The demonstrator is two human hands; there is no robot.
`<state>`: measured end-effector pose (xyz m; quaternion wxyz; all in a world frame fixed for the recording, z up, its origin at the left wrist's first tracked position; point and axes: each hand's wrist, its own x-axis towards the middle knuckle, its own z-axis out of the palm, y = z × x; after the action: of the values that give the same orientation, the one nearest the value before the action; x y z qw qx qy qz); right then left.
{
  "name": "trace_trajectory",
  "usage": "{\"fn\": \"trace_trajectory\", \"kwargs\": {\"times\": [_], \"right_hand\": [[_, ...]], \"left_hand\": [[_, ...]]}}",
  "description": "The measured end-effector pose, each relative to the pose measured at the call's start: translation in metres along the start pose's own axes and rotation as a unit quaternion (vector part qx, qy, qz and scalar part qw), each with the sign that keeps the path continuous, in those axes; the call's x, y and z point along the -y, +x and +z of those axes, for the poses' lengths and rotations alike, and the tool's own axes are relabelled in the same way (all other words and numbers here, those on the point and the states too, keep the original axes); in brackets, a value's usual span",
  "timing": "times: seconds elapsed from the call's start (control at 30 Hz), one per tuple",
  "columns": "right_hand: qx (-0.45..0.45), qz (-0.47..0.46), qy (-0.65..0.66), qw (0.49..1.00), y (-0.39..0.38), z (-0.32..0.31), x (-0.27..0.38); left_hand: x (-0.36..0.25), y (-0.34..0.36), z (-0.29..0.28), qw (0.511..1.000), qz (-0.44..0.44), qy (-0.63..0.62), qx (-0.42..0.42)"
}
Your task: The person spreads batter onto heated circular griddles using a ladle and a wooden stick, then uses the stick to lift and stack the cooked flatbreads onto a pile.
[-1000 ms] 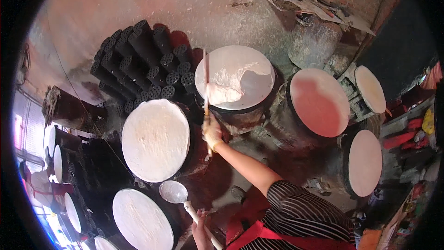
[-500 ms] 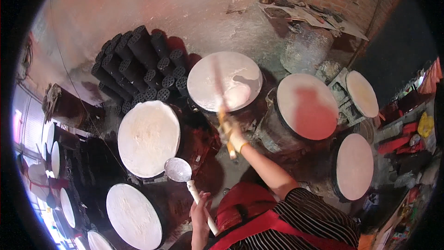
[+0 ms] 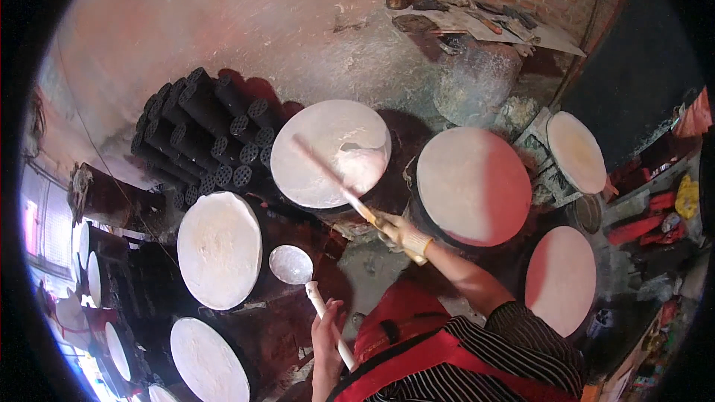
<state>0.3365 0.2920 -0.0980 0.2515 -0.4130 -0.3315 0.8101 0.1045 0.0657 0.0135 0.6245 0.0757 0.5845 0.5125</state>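
My right hand [image 3: 402, 237], in a yellowish glove, grips a long, thin wooden spreader [image 3: 335, 182], slightly blurred, angled up-left over the round middle griddle [image 3: 309, 119]. That griddle carries a pale spread layer, a soft white lump [image 3: 361, 167] on its right part and a small grey patch above the lump. My left hand [image 3: 328, 331] holds the white handle of a ladle [image 3: 290, 264], whose pale, coated bowl sits between the left and middle griddles, lower down.
More round griddles stand left [image 3: 217, 249], lower left [image 3: 208, 361] and right [image 3: 473, 186], [image 3: 560, 279]. Stacked black perforated briquette cylinders [image 3: 194, 134] lean by the back wall. A cluttered board [image 3: 555, 45] sits at the upper right; red and yellow items [image 3: 685, 197] lie far right.
The spreader has swung from upright to a slant toward upper left, with my right hand moved right and down. Pale coating covers more of the middle griddle; its grey patch is smaller.
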Motion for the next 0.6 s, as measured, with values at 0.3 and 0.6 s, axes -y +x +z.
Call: {"fn": "trace_trajectory", "kwargs": {"times": [0.3,0.6], "right_hand": [[-0.376,-0.276,-0.356,0.809,0.090,-0.039,0.092],[-0.062,-0.379,0.347,0.856,0.101,-0.097,0.023]], "left_hand": [[-0.004,0.001,0.069,0.999,0.008,0.002,-0.035],[-0.026,0.010,0.077,1.000,0.003,0.001,0.030]]}}
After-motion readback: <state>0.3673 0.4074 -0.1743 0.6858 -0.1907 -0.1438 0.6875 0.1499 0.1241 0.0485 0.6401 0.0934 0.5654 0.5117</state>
